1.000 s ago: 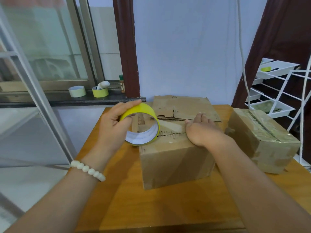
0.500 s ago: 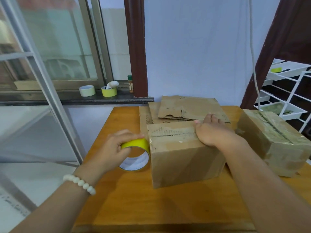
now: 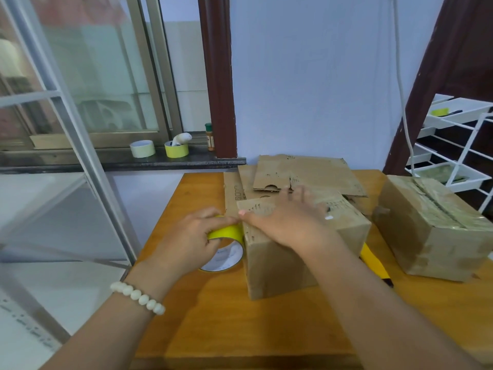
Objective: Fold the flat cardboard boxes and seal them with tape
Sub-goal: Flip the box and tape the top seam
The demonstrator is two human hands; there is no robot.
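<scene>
Now the left hand [image 3: 186, 243] has drawn its gripped yellow tape roll [image 3: 226, 232] down beside the cardboard box [image 3: 280, 268], at the middle of the table [image 3: 240, 329], and the flat right hand [image 3: 288, 222] has slid left, apparently smoothing the seam.

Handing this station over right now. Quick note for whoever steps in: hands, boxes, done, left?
Hands: the left hand grips the yellow tape roll against the left side of the middle box; the right hand lies flat on its top, pressing.
Done: the second box, already taped, sits at the right of the table.
Left: finish this strip (cannot tell if it is cut), then fold and tape the flat cardboard behind.
</scene>
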